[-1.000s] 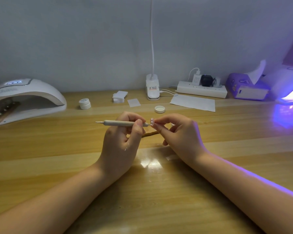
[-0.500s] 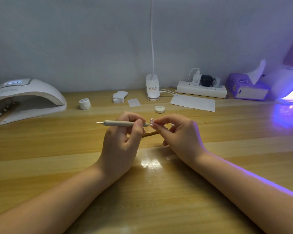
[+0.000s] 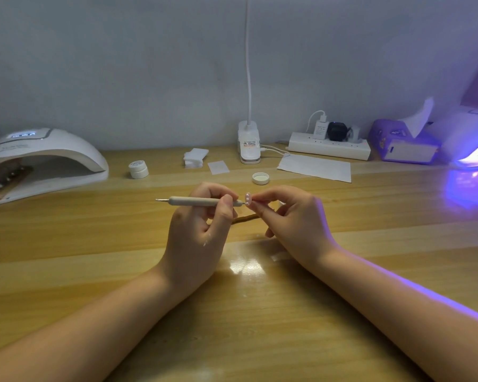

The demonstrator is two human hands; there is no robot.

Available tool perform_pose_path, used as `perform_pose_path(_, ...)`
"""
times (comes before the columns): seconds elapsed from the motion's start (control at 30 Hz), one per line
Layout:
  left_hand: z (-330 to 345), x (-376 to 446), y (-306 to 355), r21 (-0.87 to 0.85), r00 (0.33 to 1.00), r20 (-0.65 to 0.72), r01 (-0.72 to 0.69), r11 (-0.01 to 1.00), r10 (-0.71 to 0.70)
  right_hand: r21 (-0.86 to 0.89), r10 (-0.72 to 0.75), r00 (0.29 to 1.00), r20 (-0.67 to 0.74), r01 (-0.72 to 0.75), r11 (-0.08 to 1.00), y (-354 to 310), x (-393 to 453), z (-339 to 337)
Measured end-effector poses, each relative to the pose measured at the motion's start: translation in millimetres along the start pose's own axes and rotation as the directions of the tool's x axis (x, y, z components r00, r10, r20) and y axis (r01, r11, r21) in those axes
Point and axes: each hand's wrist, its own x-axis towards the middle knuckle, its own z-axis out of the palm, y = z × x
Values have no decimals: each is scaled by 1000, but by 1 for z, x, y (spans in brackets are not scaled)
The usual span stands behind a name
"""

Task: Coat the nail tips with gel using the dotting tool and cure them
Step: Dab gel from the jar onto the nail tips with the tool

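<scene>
We grip the dotting tool [image 3: 196, 201] in our left hand [image 3: 198, 232] | right hand [image 3: 293, 219] pinches the nail tip [image 3: 248, 199] above the table [image 3: 260, 312] | tool tip touches it | unchanged from before

I sit at my home nail desk: a wooden table [image 3: 287, 312], two curing lamps [image 3: 42, 155] [image 3: 469, 142], gel pot [image 3: 138, 169], power strip [image 3: 329, 146].

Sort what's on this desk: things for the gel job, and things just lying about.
For the job: dotting tool, nail tip, gel jar, jar lid, left curing lamp, lit right curing lamp.

Lying about: power strip, tissue box, paper sheet.
</scene>
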Motion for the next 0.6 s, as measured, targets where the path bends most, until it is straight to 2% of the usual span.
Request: perform_pose_path(0.6,0,0,1,8,1000,-18,13,1000,-13,23,4,1000,2,-4,1000,2,0,1)
